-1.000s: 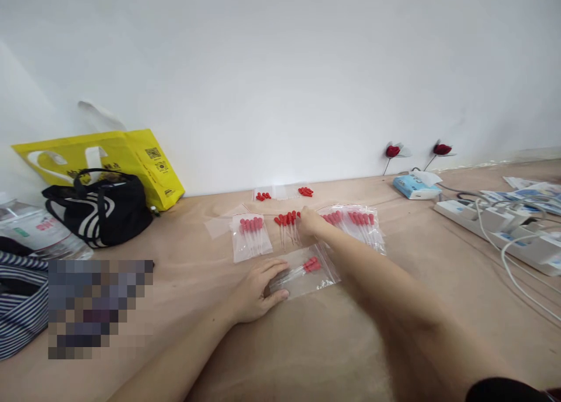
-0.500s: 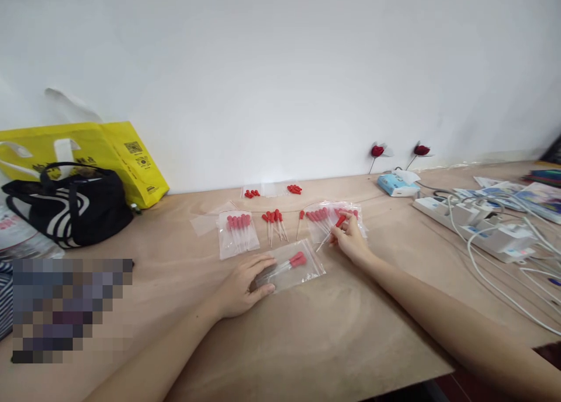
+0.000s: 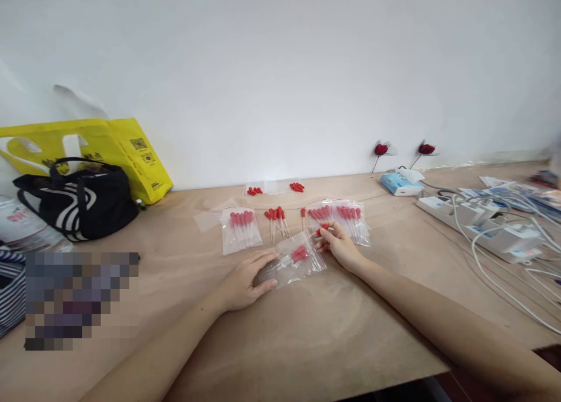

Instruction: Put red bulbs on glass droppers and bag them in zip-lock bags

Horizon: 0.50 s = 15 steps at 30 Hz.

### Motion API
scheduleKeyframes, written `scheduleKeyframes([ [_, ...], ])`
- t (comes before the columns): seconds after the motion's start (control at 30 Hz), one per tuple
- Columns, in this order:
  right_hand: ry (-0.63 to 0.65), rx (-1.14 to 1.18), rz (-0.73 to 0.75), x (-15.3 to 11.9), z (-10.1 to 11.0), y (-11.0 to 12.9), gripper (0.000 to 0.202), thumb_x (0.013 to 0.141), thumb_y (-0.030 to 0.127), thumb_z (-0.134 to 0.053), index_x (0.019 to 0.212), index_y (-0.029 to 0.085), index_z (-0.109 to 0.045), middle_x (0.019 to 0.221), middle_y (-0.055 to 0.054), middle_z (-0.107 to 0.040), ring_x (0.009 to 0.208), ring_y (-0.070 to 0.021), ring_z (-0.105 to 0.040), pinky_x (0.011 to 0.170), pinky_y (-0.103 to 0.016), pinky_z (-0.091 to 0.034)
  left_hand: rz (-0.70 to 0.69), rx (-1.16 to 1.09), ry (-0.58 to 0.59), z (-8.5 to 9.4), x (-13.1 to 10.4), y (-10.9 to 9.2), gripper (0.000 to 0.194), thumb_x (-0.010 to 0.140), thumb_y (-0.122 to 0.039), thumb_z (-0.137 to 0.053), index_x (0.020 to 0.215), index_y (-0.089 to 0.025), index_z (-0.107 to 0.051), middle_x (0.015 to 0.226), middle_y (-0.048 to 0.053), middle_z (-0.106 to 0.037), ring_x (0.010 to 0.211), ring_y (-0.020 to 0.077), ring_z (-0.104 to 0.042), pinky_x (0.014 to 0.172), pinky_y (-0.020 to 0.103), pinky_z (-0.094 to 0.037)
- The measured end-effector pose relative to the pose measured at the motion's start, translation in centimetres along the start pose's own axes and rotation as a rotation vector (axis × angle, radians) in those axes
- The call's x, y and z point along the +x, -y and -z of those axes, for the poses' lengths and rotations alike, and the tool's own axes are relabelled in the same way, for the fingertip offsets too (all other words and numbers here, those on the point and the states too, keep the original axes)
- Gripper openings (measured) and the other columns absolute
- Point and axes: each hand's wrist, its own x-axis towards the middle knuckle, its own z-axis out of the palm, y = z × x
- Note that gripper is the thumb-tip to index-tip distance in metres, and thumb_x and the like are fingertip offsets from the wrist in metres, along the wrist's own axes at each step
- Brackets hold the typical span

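Observation:
A clear zip-lock bag (image 3: 287, 274) lies on the table with a few red-bulbed droppers (image 3: 299, 253) inside. My left hand (image 3: 245, 279) curves round its left end, thumb on the lower edge and fingers on the upper one. My right hand (image 3: 342, 247) pinches another dropper (image 3: 323, 230) by its red bulb at the bag's right, zip end; its stem slants left toward the bag and is hard to make out. Behind are loose droppers (image 3: 276, 221), a lone dropper (image 3: 303, 216), and filled bags to the left (image 3: 241, 232) and right (image 3: 355, 224).
Small heaps of red bulbs (image 3: 297, 187) lie by the wall. A yellow bag (image 3: 146, 162) and a black bag (image 3: 105, 197) stand at left. On the right are a tissue pack (image 3: 401, 183), a power strip (image 3: 473, 227) with white cables, and two red artificial flowers (image 3: 381, 149).
My right hand has moved left and down, bringing the dropper from beside the right-hand bags to the zip end of the bag. My left hand stays at the bag.

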Motion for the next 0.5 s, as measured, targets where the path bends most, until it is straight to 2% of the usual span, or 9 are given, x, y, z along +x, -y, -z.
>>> scheduleKeyframes([
  [0.1, -0.014, -0.028, 0.020, 0.1, 0.0, 0.1, 0.031, 0.063, 0.040, -0.058, 0.080, 0.020, -0.041, 0.067, 0.005, -0.056, 0.040, -0.0049, -0.046, 0.039, -0.019, -0.036, 0.005, -0.002, 0.005, 0.0, 0.0, 0.0, 0.046, 0.081, -0.038, -0.048, 0.123, -0.021, -0.042, 0.129, 0.007, -0.044, 0.118, 0.0223, -0.040, 0.100, 0.039, -0.032],
  [0.3, -0.339, -0.074, 0.077, 1.3, 2.0, 0.3, 0.024, 0.064, 0.035, -0.049, 0.083, 0.021, -0.041, 0.062, 0.005, -0.050, 0.045, -0.0086, -0.047, 0.043, -0.022, -0.040, 0.023, 0.016, 0.027, 0.0, -0.1, 0.0, 0.047, 0.082, -0.039, -0.046, 0.124, -0.020, -0.040, 0.130, 0.008, -0.043, 0.119, 0.0224, -0.038, 0.100, 0.040, -0.031],
  [0.5, -0.392, -0.106, 0.120, 1.7, 3.5, 0.6, 0.024, 0.064, 0.035, -0.046, 0.084, 0.021, -0.042, 0.063, 0.005, -0.049, 0.046, -0.0081, -0.048, 0.046, -0.022, -0.041, 0.030, 0.022, 0.029, 0.0, 0.0, 0.0, 0.046, 0.082, -0.038, -0.046, 0.123, -0.019, -0.042, 0.129, 0.008, -0.044, 0.119, 0.0221, -0.039, 0.100, 0.039, -0.031],
])
